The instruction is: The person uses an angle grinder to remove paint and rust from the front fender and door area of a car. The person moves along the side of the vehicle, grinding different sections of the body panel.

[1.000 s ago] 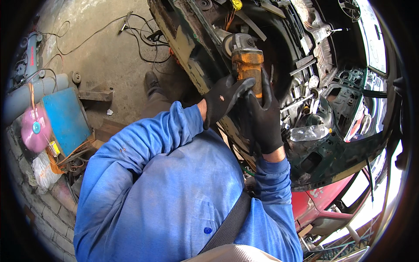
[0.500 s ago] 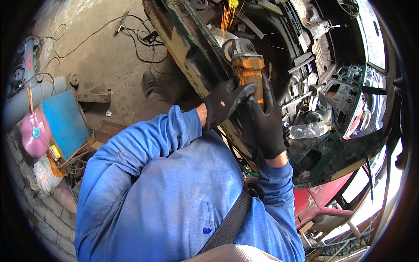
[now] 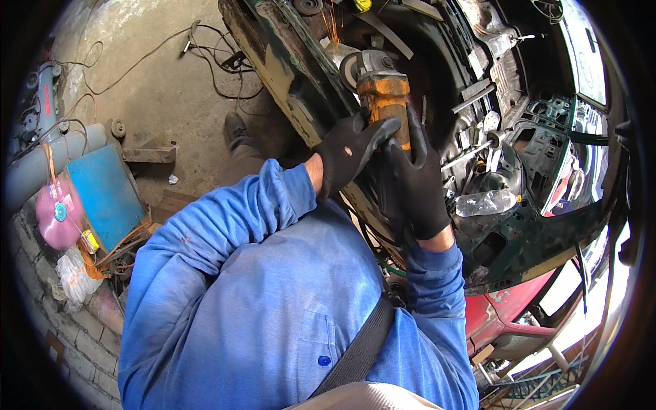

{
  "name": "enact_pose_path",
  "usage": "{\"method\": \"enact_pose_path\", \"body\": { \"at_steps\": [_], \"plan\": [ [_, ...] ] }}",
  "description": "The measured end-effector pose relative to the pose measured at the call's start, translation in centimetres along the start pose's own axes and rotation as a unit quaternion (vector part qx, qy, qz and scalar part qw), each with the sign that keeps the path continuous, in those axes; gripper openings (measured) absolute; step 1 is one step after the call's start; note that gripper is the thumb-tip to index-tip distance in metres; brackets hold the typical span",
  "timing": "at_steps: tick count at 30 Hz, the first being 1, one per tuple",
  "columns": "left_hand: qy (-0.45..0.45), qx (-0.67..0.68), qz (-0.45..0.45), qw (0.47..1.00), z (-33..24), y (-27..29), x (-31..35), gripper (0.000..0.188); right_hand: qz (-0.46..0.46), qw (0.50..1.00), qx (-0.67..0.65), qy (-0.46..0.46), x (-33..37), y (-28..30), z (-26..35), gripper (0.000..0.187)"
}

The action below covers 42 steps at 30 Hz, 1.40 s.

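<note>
A: Largest item first?
B: Car body [image 3: 290, 76], dark green with tan patches, stripped inside. The person leans over its edge.
A: The hands?
B: Together, both gloved and wrapped on the tool's rear body: left hand [image 3: 347, 154] from the left, thumb laid across; right hand [image 3: 418, 191] from behind and right. Grip matches that of half a second ago.
A: Position of the tool?
B: Angle grinder [image 3: 384, 101], orange, just inside the near edge of the body, head pointing away from the person.
A: The disc?
B: Disc [image 3: 349, 71] on the head's left side. Contact point not resolved; cannot tell exactly where it bites.
A: Smallest, and what changed?
B: Sparks [image 3: 333, 24]. Half a second ago, a dense bright fan; now thin streaks. Judgement: grinding goes on, probably with lighter pressure.
</note>
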<state>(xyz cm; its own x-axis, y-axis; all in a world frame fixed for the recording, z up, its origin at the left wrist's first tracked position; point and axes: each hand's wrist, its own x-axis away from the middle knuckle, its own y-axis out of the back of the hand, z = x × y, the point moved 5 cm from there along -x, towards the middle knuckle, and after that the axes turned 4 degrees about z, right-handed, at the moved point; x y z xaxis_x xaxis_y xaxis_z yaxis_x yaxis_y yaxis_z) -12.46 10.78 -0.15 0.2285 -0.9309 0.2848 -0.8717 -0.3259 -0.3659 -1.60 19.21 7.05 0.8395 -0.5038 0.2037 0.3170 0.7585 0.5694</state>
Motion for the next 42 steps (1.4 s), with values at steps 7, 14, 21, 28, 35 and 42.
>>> {"method": "enact_pose_path", "body": {
  "at_steps": [7, 14, 21, 28, 35, 42],
  "plan": [
    [0.111, 0.122, 0.033, 0.986, 2.5, -0.9, 0.2, 0.058, -0.024, 0.997, 0.058, -0.035, 1.3, -0.7, 0.0, 0.083],
    [0.036, 0.152, 0.045, 0.987, 2.3, -0.1, 0.9, 0.061, -0.016, 0.982, 0.183, 0.044, 1.2, -1.0, 0.5, 0.096],
    [0.014, 0.182, 0.064, 0.981, 2.7, -0.2, 0.8, 0.057, 0.011, 0.976, 0.219, 0.004, 1.3, -0.7, 1.2, 0.099],
    [-0.008, 0.178, 0.053, 0.983, 3.1, 0.4, 0.8, 0.059, 0.022, 0.969, 0.246, 0.008, 0.9, -1.1, 2.0, 0.099],
    [-0.008, 0.212, 0.077, 0.974, 2.9, 0.4, 1.1, 0.060, 0.023, 0.972, 0.233, -0.009, 0.9, -1.3, 2.5, 0.091],
    [-0.049, 0.192, 0.077, 0.977, 2.8, 0.5, 1.0, 0.063, 0.032, 0.965, 0.260, -0.031, 1.1, -1.4, 3.3, 0.088]
  ]
}}
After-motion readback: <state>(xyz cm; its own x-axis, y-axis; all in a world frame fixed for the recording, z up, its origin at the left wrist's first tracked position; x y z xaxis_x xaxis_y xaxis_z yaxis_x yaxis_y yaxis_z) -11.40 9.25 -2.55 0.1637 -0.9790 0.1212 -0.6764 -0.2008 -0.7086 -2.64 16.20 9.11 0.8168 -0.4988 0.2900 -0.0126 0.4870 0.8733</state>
